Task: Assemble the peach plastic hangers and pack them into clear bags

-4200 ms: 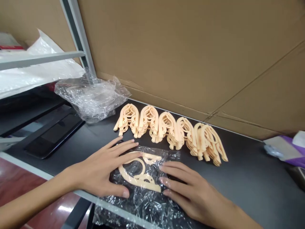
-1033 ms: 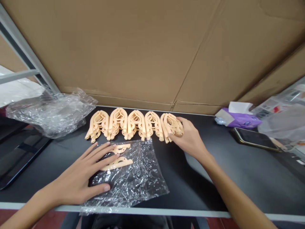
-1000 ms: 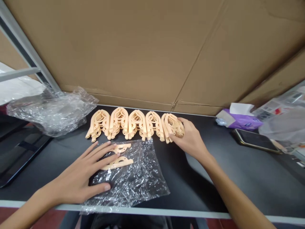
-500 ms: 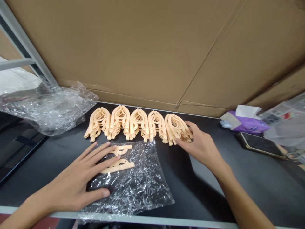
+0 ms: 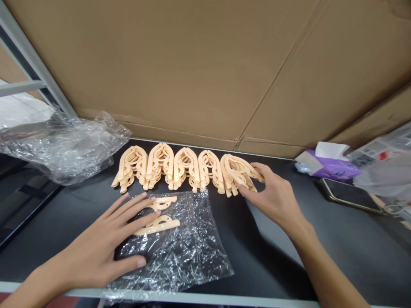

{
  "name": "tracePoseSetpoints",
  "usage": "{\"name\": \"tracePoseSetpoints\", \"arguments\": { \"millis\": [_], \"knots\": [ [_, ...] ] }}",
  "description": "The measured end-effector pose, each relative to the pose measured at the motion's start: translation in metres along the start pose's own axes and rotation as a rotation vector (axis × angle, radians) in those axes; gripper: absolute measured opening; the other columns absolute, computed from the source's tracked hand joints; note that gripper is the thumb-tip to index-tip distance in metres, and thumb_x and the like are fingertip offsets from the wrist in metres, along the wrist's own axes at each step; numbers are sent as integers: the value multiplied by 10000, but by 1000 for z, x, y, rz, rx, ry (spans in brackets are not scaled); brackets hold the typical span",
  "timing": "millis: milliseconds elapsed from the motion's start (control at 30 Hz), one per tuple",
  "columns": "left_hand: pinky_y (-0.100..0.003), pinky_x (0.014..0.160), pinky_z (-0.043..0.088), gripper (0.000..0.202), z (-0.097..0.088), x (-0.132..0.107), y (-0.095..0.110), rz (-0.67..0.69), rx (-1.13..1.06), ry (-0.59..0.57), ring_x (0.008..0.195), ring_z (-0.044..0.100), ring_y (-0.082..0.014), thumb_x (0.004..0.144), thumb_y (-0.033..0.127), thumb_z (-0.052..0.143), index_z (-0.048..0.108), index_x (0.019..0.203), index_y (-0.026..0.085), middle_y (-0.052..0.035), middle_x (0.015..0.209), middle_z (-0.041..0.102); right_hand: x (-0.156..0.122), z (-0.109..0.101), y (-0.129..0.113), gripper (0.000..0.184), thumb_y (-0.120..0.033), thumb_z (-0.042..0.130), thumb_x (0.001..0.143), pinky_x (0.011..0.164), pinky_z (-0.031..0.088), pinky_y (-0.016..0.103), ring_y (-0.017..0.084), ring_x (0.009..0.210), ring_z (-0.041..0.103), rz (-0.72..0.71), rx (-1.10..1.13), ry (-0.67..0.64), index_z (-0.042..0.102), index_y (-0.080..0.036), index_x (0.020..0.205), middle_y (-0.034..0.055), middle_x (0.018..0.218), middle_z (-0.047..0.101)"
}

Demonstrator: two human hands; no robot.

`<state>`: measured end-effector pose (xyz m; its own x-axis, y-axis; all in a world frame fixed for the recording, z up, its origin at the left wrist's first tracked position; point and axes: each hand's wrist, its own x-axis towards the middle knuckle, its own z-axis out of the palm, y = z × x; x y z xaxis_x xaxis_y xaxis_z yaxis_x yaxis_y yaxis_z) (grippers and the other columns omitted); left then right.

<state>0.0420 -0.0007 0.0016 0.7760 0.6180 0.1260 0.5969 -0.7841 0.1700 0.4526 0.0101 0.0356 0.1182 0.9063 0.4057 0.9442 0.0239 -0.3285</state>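
Flat on a clear plastic bag (image 5: 192, 248), my left hand (image 5: 96, 244) has its fingers spread and grips nothing. Under its fingertips, a beige folding hanger (image 5: 159, 228) lies with the bag and is partly hidden by the hand. My right hand (image 5: 276, 199) pinches the top folding hanger (image 5: 245, 164) of the rightmost stack between thumb and fingers. That hanger is tilted and splayed off the ones beneath it. More stacks of folding hangers (image 5: 162, 167) stand in a row to the left, side by side.
A black tabletop (image 5: 205, 295) carries everything. Behind it rises a cardboard wall (image 5: 180, 77). Crumpled clear plastic (image 5: 70, 145) lies at the left, near a metal frame (image 5: 41, 64). A purple tissue pack (image 5: 334, 164) and a phone (image 5: 351, 194) are at the right.
My right hand has shifted slightly right, pulling the top hanger of the rightmost stack outward so it spreads from the others. My left hand stays put on the bag.
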Motion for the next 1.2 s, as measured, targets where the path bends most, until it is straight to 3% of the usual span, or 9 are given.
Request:
{"name": "tracePoseSetpoints", "arguments": {
  "millis": [167,333,500,633,733,867,1033,1200],
  "knots": [
    [-639,1238,238,828,0,0,0,-24,5,36,1482,372,-375,869,609,658,307,1590,400,-11,1645,354,0,2,5,408,-372,656,785,880,546,424,292,972,717,-95,44,30,681,-185,1147,106,1103,759],
    [-645,1227,260,834,-1,1,0,8,23,-3,1478,378,-379,879,591,659,284,1598,398,-17,1653,337,-1,3,5,215,-311,651,809,823,567,383,252,899,726,-184,68,72,716,-204,984,86,1040,760],
    [-641,1234,243,825,-1,0,-1,-8,-6,24,1480,373,-381,868,606,665,318,1587,399,-17,1642,361,-1,-1,6,191,-313,685,809,831,586,395,256,899,729,-228,118,132,728,-200,956,80,992,762],
    [-656,1230,228,826,0,0,-2,11,-2,-10,1496,343,-382,880,597,655,298,1595,391,-28,1656,331,-1,-12,13,270,-375,771,761,897,598,453,260,879,733,-115,274,163,749,-208,972,75,1000,770],
    [-674,1229,202,824,0,1,0,1,-5,18,1499,340,-378,884,585,653,295,1597,380,-41,1645,355,-8,-27,16,317,-393,819,738,911,615,453,260,915,748,-7,560,70,768,-227,1003,72,1056,779],
    [-656,1249,165,724,-4,2,1,38,-46,79,1463,411,-351,892,550,659,397,1549,396,-28,1595,444,-33,-40,13,304,-332,867,700,914,623,400,294,1081,730,-47,907,-216,803,-250,986,101,1164,768],
    [-645,1258,143,686,-14,-1,-9,39,-60,90,1457,424,-337,894,511,671,426,1527,412,-13,1580,468,-72,-32,2,302,-219,844,692,967,590,379,316,1173,689,-48,868,-478,824,-239,992,138,1248,729],
    [-650,1238,193,762,-9,-4,-15,-14,-64,1,1499,349,-350,923,540,630,299,1590,381,-56,1658,330,-83,-15,-15,329,-164,819,676,892,619,362,282,1065,725,-17,970,-534,817,-217,1001,162,1297,697]
  ]
}}
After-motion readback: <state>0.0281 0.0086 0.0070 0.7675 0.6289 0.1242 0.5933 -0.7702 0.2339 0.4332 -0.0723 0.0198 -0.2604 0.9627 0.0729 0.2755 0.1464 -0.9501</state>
